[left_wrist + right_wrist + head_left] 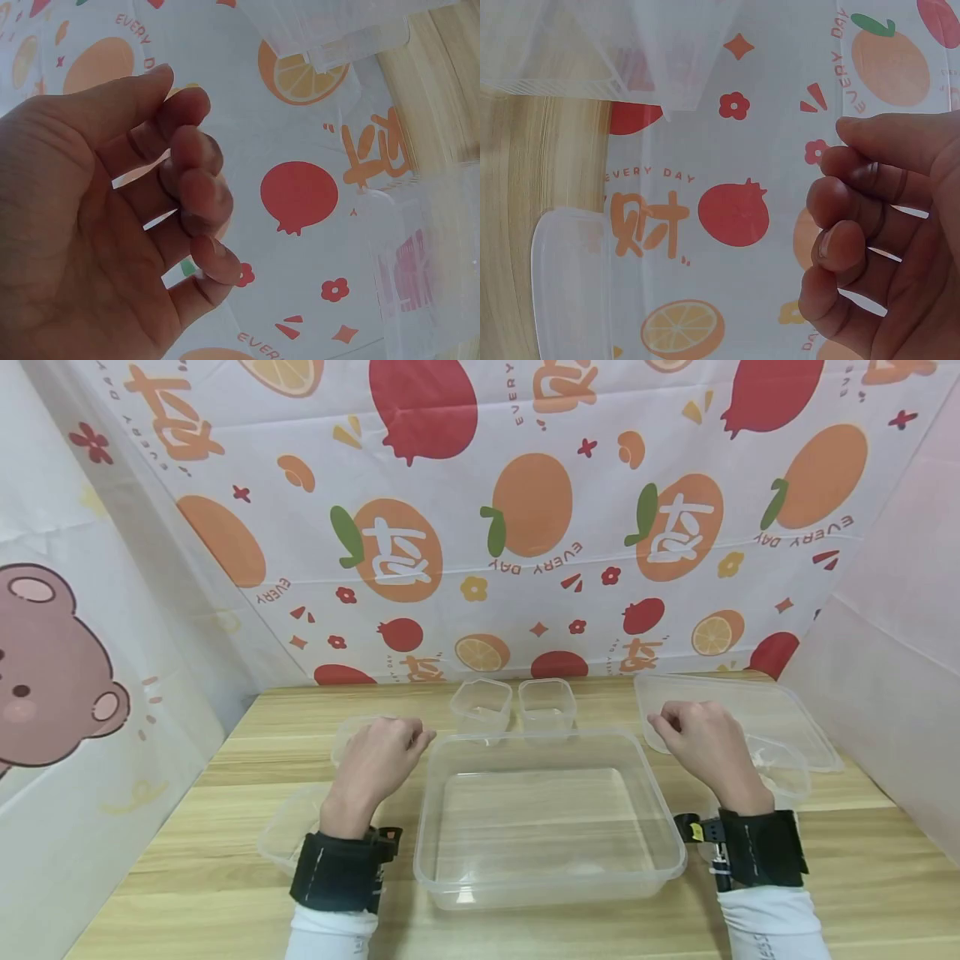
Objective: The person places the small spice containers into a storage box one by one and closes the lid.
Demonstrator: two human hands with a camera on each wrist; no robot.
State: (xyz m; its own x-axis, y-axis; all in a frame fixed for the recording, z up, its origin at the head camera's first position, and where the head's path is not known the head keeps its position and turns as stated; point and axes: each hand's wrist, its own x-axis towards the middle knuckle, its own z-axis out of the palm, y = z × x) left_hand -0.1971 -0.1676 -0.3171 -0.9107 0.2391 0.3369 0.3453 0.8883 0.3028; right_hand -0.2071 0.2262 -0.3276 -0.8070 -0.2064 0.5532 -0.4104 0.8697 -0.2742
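"How far along?"
"Barely started, I'd judge: the tub [551, 893] sits uncovered on the counter [187, 860]."
"Anything held?"
"Left grip [381, 762] and right grip [703, 743] hold nothing, loosely curled; small containers [547, 703] stand outside."

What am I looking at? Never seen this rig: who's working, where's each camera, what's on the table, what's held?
No machine here: the grips are a person's bare hands, left grip and right grip, with a black strap round each wrist. The wide picture comes from a head-worn camera looking forward and down; the other two come from wrist cameras, each looking at its own hand.

On the wood-grain table, a large clear container sits between the forearms. Behind it stand two small clear containers. More clear plastic pieces are partly hidden by the arms, and a flat, clear lid-like piece lies back right. A fruit-printed cloth hangs behind.

Nothing is held: both grips' fingers are loosely curled.
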